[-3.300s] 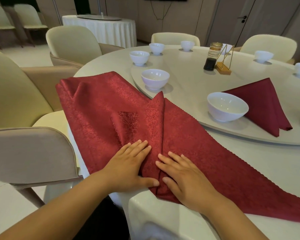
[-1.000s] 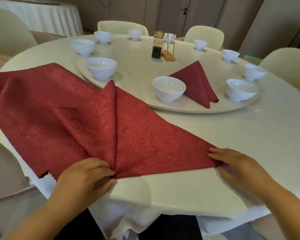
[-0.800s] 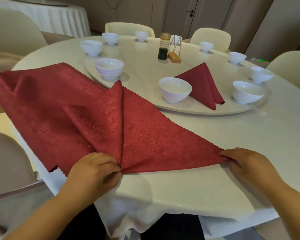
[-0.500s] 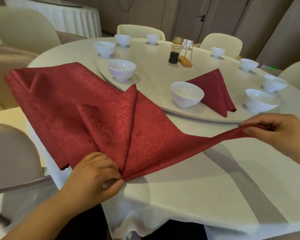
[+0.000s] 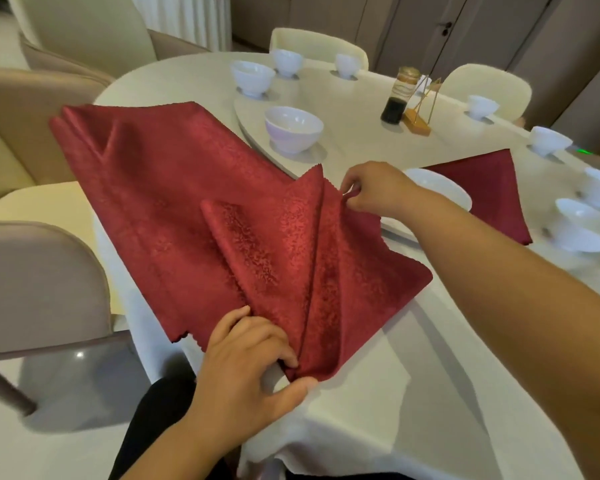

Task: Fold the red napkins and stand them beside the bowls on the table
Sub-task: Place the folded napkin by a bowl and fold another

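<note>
Red napkin (image 5: 174, 202) lies partly folded on desk (image 5: 430, 375), at near edge. Left grip (image 5: 246, 362) pinches near corner. Right grip (image 5: 378, 188) pinches tip of right flap at far point. Bowl (image 5: 293, 128) just behind; folded napkin (image 5: 489, 188) farther right.

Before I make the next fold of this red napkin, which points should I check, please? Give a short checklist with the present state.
1. Left hand pinches the bottom point of the large red patterned cloth napkin: ok.
2. Right hand pinches the folded-over corner with its fingers: ok.
3. That corner meets the napkin's top tip: not ok, it is held beside and below the tip.
4. Left half folded in: not ok, it lies spread out.
5. Nearest white ceramic bowl clear of the cloth: ok.
</note>
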### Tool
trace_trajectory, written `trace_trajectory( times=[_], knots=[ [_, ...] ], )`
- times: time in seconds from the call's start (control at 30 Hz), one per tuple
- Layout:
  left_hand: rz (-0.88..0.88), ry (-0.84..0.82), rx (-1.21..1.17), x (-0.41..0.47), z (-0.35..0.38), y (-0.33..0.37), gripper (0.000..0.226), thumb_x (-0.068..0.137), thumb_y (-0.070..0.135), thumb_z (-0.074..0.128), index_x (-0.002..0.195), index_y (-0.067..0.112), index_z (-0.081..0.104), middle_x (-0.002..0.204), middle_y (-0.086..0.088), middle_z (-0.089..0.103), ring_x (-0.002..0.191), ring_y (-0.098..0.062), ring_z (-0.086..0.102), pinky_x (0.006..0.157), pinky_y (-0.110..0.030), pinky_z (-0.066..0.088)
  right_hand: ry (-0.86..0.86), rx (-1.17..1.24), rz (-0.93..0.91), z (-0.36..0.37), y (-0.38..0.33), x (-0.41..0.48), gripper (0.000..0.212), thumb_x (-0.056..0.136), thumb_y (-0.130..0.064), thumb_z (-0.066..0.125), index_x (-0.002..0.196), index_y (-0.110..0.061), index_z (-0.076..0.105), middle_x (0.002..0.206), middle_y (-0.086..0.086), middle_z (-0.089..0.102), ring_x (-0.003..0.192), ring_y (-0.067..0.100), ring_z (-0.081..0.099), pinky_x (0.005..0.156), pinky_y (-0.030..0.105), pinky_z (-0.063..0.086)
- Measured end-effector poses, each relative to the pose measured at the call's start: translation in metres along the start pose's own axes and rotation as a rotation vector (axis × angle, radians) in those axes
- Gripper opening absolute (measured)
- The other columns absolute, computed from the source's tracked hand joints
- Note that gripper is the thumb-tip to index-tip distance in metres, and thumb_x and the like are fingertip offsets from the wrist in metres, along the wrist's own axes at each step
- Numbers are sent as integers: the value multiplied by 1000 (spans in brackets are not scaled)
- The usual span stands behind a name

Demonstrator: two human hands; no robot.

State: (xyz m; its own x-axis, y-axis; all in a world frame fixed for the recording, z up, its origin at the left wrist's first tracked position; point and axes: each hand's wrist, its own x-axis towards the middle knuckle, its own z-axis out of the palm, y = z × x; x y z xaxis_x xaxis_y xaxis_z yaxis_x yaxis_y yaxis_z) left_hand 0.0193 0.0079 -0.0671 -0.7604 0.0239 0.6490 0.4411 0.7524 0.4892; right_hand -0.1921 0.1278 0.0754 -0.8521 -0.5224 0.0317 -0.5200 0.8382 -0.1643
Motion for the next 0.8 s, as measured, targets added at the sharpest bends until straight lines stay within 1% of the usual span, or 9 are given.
trace_trajectory(
  times=[0.1,0.17,0.23,0.3,0.4,0.47,0.57,0.67,0.8],
  knots=[
    [-18,4,-31,-1,0,-3,23,66,46,60,58,25,58,65,14,59,74,3,50,100,-18,25,8,-35,18,17,-3,23,23,80,-7,56,101,-13,65,109,4,62,102,22,56,76,24,38],
    [-34,-9,-56,0,-1,-4,20,65,45,59,60,26,58,66,16,58,74,4,51,100,-17,25,22,-82,41,24,-4,32,25,81,-8,54,104,-15,62,111,3,61,103,23,55,77,26,38],
    [-43,-4,-90,1,-2,-5,18,65,45,59,75,32,53,76,18,57,78,5,52,101,-18,26,52,-116,49,30,-3,37,28,83,-8,51,109,-15,60,113,4,62,106,25,54,79,27,38],
    [-49,-4,-110,7,-4,-7,29,70,46,58,94,32,50,95,18,54,90,5,51,103,-21,26,82,-103,60,34,-2,39,32,84,-7,49,114,-15,57,115,5,61,107,26,54,80,28,38],
    [-42,-59,-39,25,-3,-7,37,91,52,38,116,28,51,115,14,59,110,-1,47,106,-27,23,88,-65,74,38,1,40,37,86,-6,48,122,-15,53,117,7,60,109,27,53,82,28,38],
    [-54,-111,56,36,1,-9,44,94,48,30,115,24,60,114,7,64,113,-5,46,104,-31,23,103,-15,84,38,4,41,39,86,-5,49,123,-13,51,116,9,61,109,27,53,83,28,38],
    [-22,-194,234,41,11,-10,45,81,43,39,105,20,69,107,7,68,110,-9,55,99,-34,27,149,154,117,37,8,41,42,83,-2,51,123,-11,51,113,9,62,107,24,54,81,22,36],
    [-25,-234,311,39,14,-9,48,77,45,38,102,20,71,105,7,69,105,-11,63,96,-36,29,190,248,143,34,10,43,47,81,0,53,127,-10,48,115,9,60,107,23,53,76,16,32],
    [-19,-238,353,39,15,-10,49,76,45,38,102,19,71,104,6,69,103,-12,64,94,-37,29,212,292,161,36,11,47,47,82,3,51,127,-9,48,119,13,58,109,25,52,82,19,35]
  ],
)
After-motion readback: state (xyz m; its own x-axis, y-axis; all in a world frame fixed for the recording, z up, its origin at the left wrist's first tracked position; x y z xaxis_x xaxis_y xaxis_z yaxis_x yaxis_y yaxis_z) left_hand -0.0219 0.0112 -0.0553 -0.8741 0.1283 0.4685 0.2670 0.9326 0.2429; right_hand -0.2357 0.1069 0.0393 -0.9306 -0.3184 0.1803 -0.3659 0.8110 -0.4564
